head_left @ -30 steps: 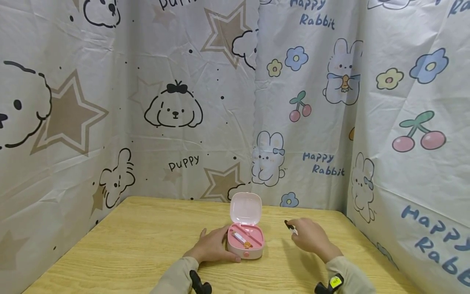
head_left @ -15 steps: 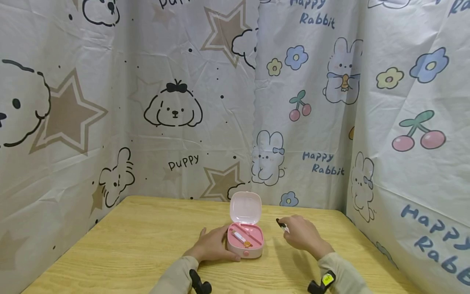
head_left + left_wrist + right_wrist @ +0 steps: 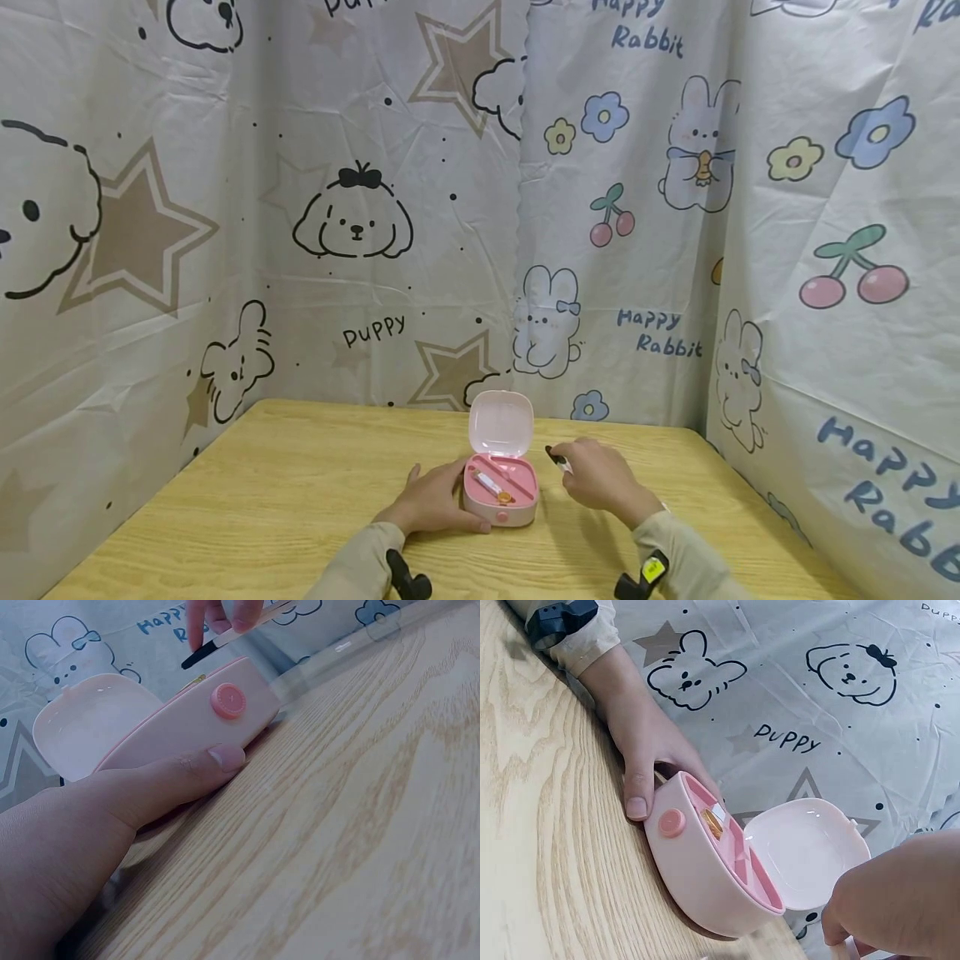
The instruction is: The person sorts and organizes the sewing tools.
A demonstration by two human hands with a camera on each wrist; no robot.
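Note:
A small pink box [image 3: 520,516] stands on the table with its lid [image 3: 501,423] raised. My left hand [image 3: 431,502] holds its left side, thumb along the front below the round button [image 3: 228,700]. Inside, a slim white piece with an orange-gold end [image 3: 491,486] lies slantwise in the divided pink tray. To the right of the box, my right hand [image 3: 603,477] pinches a slim white stick with a black tip [image 3: 201,655]. That tip points left toward the box, apart from it in the head view. My right fingers hide part of the stick.
The wooden table [image 3: 315,467] reaches back to white printed curtains [image 3: 360,292], which stand on the left, behind and on the right. Each wrist wears a black strap device, the right one [image 3: 643,575] with a yellow label.
My right hand has moved left toward the box with the black-tipped stick. My left hand and the box have stayed in place.

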